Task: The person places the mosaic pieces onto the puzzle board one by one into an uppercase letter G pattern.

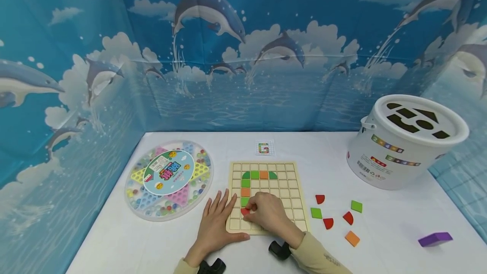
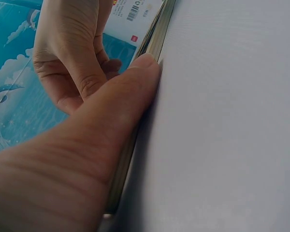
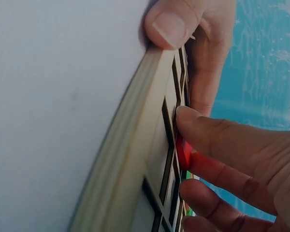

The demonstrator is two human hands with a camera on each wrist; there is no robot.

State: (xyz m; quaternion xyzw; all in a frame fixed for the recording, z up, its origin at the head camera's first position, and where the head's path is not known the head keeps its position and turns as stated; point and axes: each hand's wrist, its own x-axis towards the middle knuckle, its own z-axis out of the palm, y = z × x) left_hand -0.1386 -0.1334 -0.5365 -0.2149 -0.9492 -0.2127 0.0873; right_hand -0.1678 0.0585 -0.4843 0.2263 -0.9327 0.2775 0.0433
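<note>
Grid board [image 1: 290, 193], flanked
Game disc [image 1: 169, 172] placed left; card [image 1: 265, 147] set behind; loose tiles [image 1: 316, 213] scattered right; bucket [image 1: 404, 147] farther right.

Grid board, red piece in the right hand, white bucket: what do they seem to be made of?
Grid board: probably matte plywood; its edge looks pale and layered in the right-wrist view.
Red piece: smooth, evenly coloured, so painted wood or plastic; I can't tell which.
White bucket: likely plastic with a slight sheen, judging by its smooth wall and rounded rim.
</note>
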